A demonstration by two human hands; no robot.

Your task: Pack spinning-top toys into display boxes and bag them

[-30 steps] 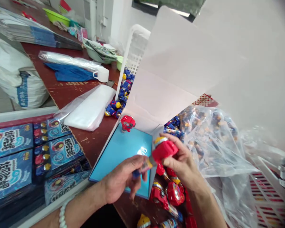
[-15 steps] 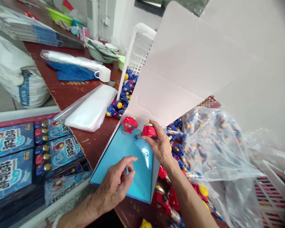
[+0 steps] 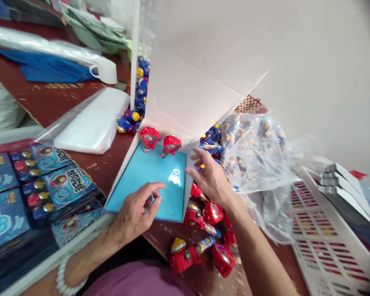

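A white-lidded box with a blue inner floor (image 3: 156, 172) lies open on the table. At its far end stand two red toys, a left one (image 3: 150, 137) and a right one (image 3: 172, 144). My left hand (image 3: 138, 207) hovers over the box's near left part, thumb and forefinger apart, holding nothing. Just past the box's right wall, my right hand (image 3: 211, 174) is open with fingers curved and nothing in them. Beneath my right hand and forearm lie several loose red toys (image 3: 212, 212) with blue-ended tubes.
The raised white lid (image 3: 188, 82) blocks the view behind it. Blue toys (image 3: 142, 90) spill from a white crate at the back. A clear bag of toys (image 3: 253, 152) and a white slatted basket (image 3: 327, 230) are on the right. Printed boxes (image 3: 66, 183) fill a container at left.
My right hand has let go of the second red toy, which now stands beside the first, and has moved right. The camera view has shifted toward the right.
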